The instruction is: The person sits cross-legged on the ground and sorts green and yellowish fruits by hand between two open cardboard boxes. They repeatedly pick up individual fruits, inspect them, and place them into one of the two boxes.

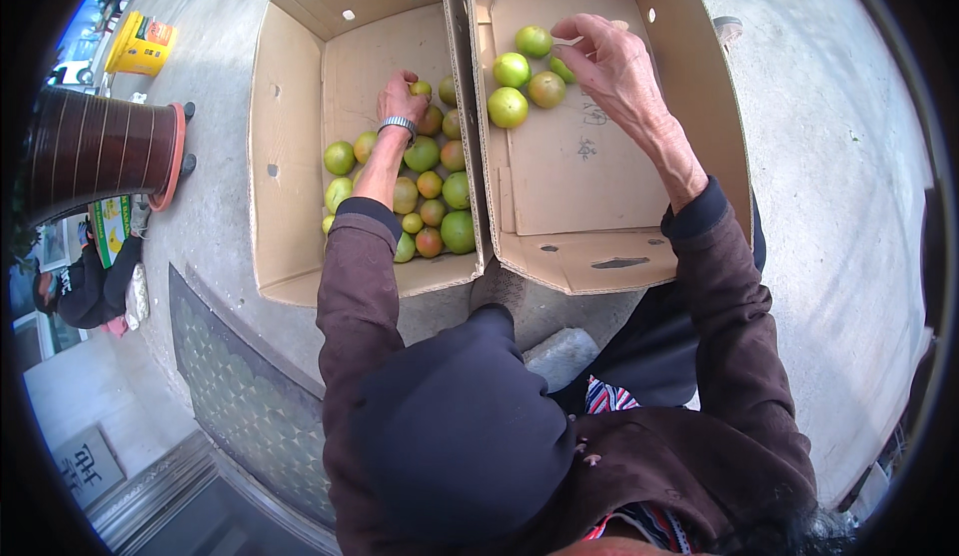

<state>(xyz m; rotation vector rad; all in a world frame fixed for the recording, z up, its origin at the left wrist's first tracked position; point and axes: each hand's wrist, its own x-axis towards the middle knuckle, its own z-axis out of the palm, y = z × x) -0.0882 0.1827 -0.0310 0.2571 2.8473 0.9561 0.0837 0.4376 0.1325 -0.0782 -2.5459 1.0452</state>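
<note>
Two cardboard boxes stand side by side before me. In the left cardboard box (288, 114) lie many green and reddish tomatoes (422, 153), mostly along its near and right parts. My left hand (398, 100), with a metal watch band at the wrist, is curled around a small yellow-green tomato (420, 88) there. Inside the right cardboard box (693, 106) my right hand (618, 69) hovers with thumb and forefinger apart, close beside a green tomato (534, 41). Other tomatoes (511, 70) sit near it, one partly hidden by the hand.
A large brown planter (105, 155) on a wheeled base and a yellow bucket (142, 44) stand at the left. A patterned mat (247, 391) lies below them on the concrete floor (839, 256). Another person (90, 286) is at the far left, near a banana carton (112, 230).
</note>
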